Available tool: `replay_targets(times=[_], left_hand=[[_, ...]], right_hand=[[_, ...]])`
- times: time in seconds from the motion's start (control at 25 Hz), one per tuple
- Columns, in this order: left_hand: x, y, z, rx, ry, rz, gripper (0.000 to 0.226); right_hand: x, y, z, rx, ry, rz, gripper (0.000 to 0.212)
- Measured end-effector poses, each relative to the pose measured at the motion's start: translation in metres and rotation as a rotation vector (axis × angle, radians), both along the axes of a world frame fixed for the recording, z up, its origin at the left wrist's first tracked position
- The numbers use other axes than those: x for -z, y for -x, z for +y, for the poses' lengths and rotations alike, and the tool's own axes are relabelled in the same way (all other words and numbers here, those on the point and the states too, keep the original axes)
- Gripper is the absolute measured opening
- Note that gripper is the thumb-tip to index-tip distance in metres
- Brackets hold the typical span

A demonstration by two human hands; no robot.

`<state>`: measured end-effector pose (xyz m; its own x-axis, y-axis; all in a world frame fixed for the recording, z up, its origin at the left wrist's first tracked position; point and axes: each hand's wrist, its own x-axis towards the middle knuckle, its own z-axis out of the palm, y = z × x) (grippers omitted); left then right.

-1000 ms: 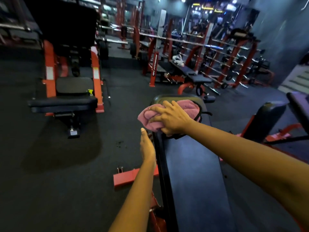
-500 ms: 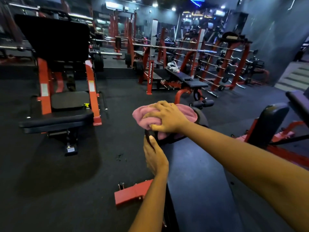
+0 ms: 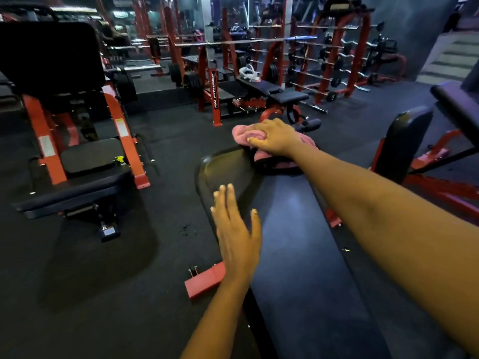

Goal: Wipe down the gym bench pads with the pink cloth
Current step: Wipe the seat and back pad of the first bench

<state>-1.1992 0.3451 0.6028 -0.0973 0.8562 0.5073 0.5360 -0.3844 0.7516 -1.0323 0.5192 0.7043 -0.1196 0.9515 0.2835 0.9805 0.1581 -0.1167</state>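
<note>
A black gym bench runs away from me, with a long back pad (image 3: 298, 242) and a rounded end pad (image 3: 228, 169) at its far end. A bunched pink cloth (image 3: 241, 133) lies on the far right part of the end pad. My right hand (image 3: 274, 137) grips the cloth from above, fingers curled over it. My left hand (image 3: 237, 229) is flat with straight fingers over the left edge of the bench, where the two pads meet. I cannot tell if it touches the pad.
A red-framed machine with black pads (image 3: 77, 156) stands on the left. The bench's red foot (image 3: 204, 281) sticks out on the dark rubber floor. Another bench (image 3: 404, 141) is close on the right, more benches (image 3: 272, 92) and barbell racks (image 3: 331, 60) beyond, stairs (image 3: 451, 58) far right.
My right hand has slid the pink cloth toward the far right of the end pad. My left hand has come off the pad's side edge and opened flat.
</note>
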Motion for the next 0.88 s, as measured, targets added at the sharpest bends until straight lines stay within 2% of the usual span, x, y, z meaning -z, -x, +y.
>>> replay_targets(times=[0.08,0.2,0.28,0.36,0.52,0.68,0.88], left_hand=[[0.007,-0.025,0.000,0.124,-0.055,0.294,0.066],[0.030,-0.055,0.001,0.242,-0.160,0.755,0.059],[0.058,-0.061,-0.005,0.348,-0.205,0.985,0.058],[0.079,-0.058,-0.013,0.403,-0.274,1.154,0.059],[0.085,-0.058,-0.013,0.392,-0.322,1.241,0.065],[0.086,-0.061,-0.014,0.378,-0.329,1.245,0.066],[0.086,-0.062,-0.015,0.394,-0.304,1.293,0.066]], right_hand=[[0.006,-0.016,-0.002,0.041,0.012,0.116,0.065],[0.038,-0.049,-0.027,0.119,-0.047,0.406,0.058],[0.073,-0.073,-0.059,0.172,-0.060,0.608,0.058],[0.110,-0.089,-0.092,0.234,-0.018,0.719,0.059],[0.154,-0.100,-0.142,0.320,0.078,0.831,0.067],[0.188,-0.106,-0.194,0.384,0.049,0.920,0.062],[0.239,-0.112,-0.272,0.572,0.106,0.843,0.053]])
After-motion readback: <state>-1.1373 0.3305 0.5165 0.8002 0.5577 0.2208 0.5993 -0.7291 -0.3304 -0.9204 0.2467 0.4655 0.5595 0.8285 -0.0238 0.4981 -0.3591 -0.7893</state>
